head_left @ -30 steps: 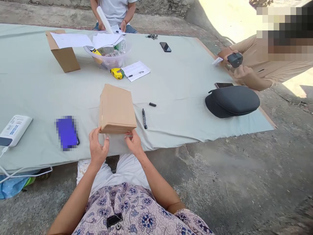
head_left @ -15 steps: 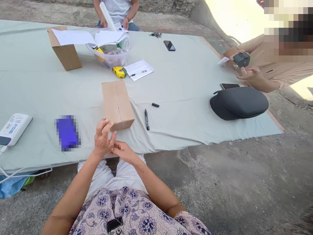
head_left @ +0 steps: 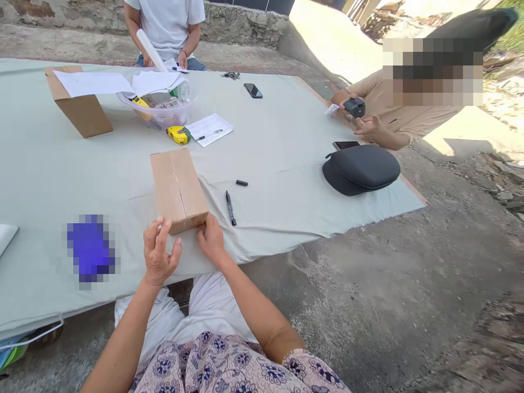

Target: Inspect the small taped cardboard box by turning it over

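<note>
A closed cardboard box (head_left: 179, 188) lies on the cloth-covered table in front of me, a seam running along its top. My left hand (head_left: 159, 254) is at the near left corner, fingers apart and fingertips at the box edge. At the near right corner, my right hand (head_left: 212, 236) grips the box, with some fingers hidden against its side. To the right of the box lies a black marker (head_left: 231, 208), its black cap (head_left: 242, 183) off and separate.
Beyond the box are a yellow tape measure (head_left: 179, 135), a notepad (head_left: 209, 131) with a pen, and a plastic basin (head_left: 167, 115). A black case (head_left: 362, 169) lies right, a pixelated purple object (head_left: 90, 248) left. Two people are at the table; one holds a dark device (head_left: 355, 107).
My right hand has moved from beside my left hand to the box's near right corner. My left hand stays at the left corner. The view has shifted right and up.
</note>
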`<state>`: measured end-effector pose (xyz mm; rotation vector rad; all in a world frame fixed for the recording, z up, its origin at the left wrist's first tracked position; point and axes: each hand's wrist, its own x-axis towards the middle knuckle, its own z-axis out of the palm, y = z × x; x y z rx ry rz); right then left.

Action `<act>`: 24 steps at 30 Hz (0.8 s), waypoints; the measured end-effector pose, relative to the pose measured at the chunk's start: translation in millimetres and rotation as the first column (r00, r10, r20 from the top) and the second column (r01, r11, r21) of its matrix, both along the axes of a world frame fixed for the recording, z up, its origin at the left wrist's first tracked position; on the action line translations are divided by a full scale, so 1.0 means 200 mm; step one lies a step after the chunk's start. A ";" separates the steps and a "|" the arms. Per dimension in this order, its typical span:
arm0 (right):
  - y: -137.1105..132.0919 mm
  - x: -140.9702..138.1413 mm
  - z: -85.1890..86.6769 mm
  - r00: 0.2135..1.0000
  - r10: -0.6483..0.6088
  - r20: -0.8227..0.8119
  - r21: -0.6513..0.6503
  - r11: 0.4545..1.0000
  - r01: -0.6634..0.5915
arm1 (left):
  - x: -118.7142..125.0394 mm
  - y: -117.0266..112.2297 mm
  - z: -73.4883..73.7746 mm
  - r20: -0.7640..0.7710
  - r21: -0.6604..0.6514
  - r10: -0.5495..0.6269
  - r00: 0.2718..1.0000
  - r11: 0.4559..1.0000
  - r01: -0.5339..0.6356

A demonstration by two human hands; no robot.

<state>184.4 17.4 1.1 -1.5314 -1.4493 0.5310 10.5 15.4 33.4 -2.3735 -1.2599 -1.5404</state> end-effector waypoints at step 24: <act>0.00 -0.02 -0.12 0.990 -0.031 0.137 0.020 0.999 0.029 | 0.01 0.02 -0.13 0.291 -0.605 0.257 0.922 0.796 -0.031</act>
